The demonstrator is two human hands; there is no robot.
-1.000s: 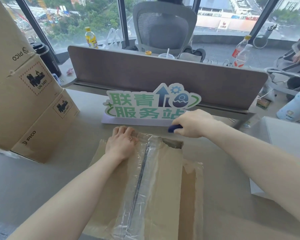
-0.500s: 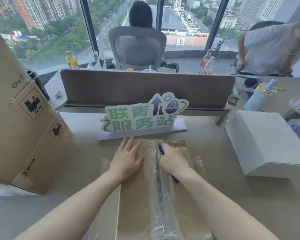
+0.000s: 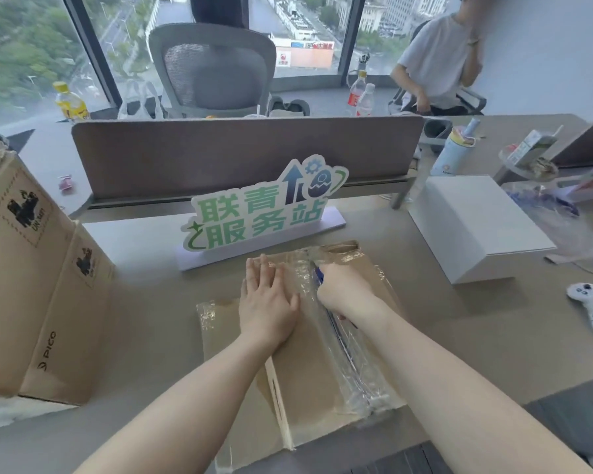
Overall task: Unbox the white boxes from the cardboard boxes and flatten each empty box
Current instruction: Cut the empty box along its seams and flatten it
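Cardboard boxes (image 3: 31, 268) printed "PICO"; green-lettered sign (image 3: 261, 213) "联青服务站"

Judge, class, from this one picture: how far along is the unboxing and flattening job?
Done: one white box already stands out on the desk at the right. In hand: the left hand presses flat on the taped cardboard box while the right hand holds a blue cutter at its tape seam. Left: the PICO cartons stacked at the left look unopened and unflattened.
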